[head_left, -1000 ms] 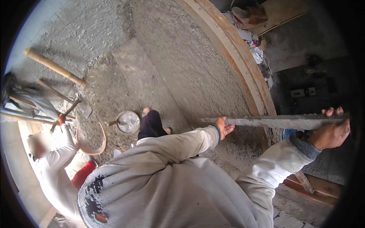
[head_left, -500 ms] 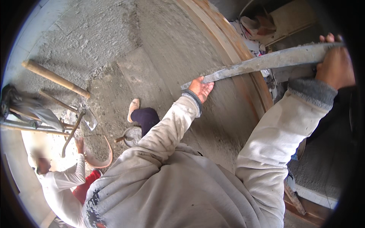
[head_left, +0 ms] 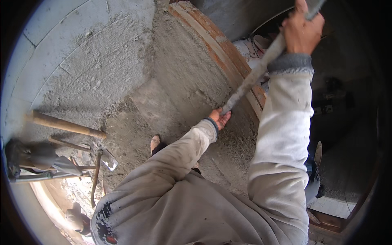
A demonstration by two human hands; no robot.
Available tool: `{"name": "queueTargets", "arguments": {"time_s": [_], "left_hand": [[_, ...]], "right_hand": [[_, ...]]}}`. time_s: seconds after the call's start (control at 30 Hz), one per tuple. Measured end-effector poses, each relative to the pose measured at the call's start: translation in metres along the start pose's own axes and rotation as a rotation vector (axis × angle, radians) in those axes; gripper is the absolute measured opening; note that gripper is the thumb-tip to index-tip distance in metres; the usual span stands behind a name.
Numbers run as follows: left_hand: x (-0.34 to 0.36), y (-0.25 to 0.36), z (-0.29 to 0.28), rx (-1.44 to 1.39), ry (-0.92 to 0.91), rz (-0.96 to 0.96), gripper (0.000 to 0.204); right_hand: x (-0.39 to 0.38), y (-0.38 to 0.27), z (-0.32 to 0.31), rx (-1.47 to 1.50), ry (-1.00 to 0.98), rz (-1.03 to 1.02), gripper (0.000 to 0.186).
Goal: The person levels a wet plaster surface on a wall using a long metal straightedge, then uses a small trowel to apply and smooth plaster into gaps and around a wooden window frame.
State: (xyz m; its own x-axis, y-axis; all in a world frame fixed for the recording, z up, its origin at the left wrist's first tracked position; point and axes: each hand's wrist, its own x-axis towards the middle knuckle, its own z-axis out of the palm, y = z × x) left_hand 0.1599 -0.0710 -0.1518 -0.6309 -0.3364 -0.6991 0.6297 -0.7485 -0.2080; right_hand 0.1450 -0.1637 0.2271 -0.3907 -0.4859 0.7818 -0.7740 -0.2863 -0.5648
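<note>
A long, grey, mortar-smeared straightedge [head_left: 253, 79] slants from lower left to upper right in front of me. My left hand [head_left: 221, 119] is closed on its lower end, near the wet grey mortar [head_left: 188, 85]. Farther up, at the top right, my right hand [head_left: 303, 32] wraps round the other end. The bar crosses in front of the wooden boards [head_left: 228, 53] that edge the mortar. Whether it touches the mortar I cannot tell.
At the left are a thick wooden pole [head_left: 67, 124], a thinner handle [head_left: 96, 179] and a metal blade [head_left: 109, 159]. Another person [head_left: 77, 218] shows at the lower left. Pale block wall [head_left: 53, 30] lies beyond. A foot [head_left: 155, 142] rests on the rough ground.
My right hand has swung up and left, so the straightedge stands more steeply. My left hand is lower in the picture, still on its end. The view has shifted; the other person shows less.
</note>
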Motion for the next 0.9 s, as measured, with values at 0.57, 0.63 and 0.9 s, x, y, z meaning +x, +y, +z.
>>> {"name": "queueTargets", "arguments": {"time_s": [0.57, 0.63, 0.9], "left_hand": [[-0.032, -0.033, 0.012, 0.171, -0.02, 0.009, 0.022], [-0.033, 0.012, 0.03, 0.132, -0.048, 0.082, 0.021], [-0.031, 0.143, 0.076, 0.008, -0.091, 0.159, 0.021]], "right_hand": [[-0.044, 0.024, -0.078, 0.258, 0.164, 0.023, 0.041], [-0.029, 0.02, -0.039, 0.309, 0.157, -0.003, 0.037], [0.034, -0.005, 0.104, 0.133, 0.136, -0.209, 0.038]]}}
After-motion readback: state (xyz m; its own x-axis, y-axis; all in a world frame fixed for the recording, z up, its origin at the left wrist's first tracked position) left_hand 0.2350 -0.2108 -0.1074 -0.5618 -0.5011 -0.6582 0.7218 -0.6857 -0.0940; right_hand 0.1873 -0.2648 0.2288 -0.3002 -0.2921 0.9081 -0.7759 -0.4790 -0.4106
